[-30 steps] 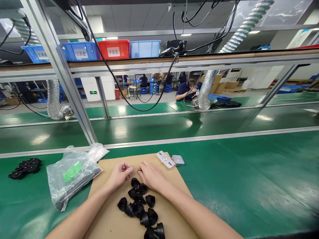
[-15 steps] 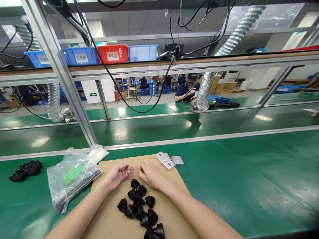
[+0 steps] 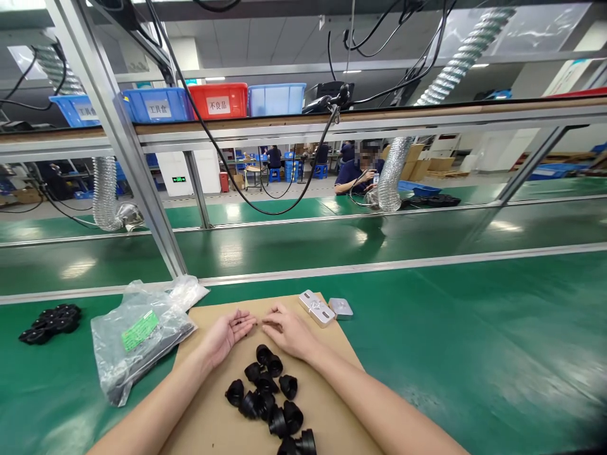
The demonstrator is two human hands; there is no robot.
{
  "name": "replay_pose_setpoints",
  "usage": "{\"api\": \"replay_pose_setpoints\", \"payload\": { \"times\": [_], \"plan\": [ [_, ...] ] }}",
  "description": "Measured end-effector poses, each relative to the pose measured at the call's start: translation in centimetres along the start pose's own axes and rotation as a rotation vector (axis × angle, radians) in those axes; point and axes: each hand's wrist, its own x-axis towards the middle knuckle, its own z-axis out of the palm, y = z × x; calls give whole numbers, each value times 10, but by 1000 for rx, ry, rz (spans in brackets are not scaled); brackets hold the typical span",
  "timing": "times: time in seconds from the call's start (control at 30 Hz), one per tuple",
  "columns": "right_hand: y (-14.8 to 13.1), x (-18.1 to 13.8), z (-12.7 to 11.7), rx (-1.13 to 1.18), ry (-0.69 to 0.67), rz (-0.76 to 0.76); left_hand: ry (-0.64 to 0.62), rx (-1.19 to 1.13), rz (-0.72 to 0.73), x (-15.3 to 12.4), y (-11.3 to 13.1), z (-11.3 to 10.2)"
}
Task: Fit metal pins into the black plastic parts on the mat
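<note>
My left hand (image 3: 226,335) lies palm up on a brown cardboard sheet (image 3: 208,423), fingers loosely stretched, with a few tiny dark specks on them. Close to its right, my right hand (image 3: 290,333) rests palm down. Its thumb and forefinger are pinched together at the tips, almost touching the left fingertips; what they pinch is too small to make out. Just below both hands, a pile of several black ring-shaped plastic parts (image 3: 269,393) runs toward me on the cardboard.
Two small silver metal blocks (image 3: 316,308) (image 3: 340,308) sit at the cardboard's far right corner. A clear plastic bag with a green label (image 3: 137,332) lies to the left, more black parts (image 3: 50,320) beyond it. A slanted aluminium post (image 3: 142,189) rises behind; a person (image 3: 355,175) sits across the green conveyor (image 3: 332,249).
My left hand has unfolded from a loose fist to palm up with stretched fingers. The right hand's fingertips have drawn in to meet it. The parts pile has not moved.
</note>
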Motion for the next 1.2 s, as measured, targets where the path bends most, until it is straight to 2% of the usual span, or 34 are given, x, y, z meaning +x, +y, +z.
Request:
{"api": "replay_pose_setpoints", "payload": {
  "times": [0.23, 0.4, 0.57, 0.7, 1.03, 1.1, 1.2],
  "plan": [
    [-5, 5, 2, -33, -43, 155, 18, 1, 62, 6, -3, -5],
    [0, 22, 3, 17, 9, 218, 81, 46, 119, 6, 0, -6],
    [-2, 25, 14, 49, 2, 145, 59, 70, 154, 5, 2, -5],
    [-5, 22, 20, -45, -16, 83, 30, 54, 157, 6, 0, -6],
    [-5, 25, 17, -241, -48, 134, -8, 57, 115, 7, 1, -9],
    [-5, 24, 18, -240, -45, 128, -19, 55, 80, 6, 1, -8],
    [-11, 23, 21, -135, -11, 24, -88, 26, 34, 4, -2, -5]
  ]
}}
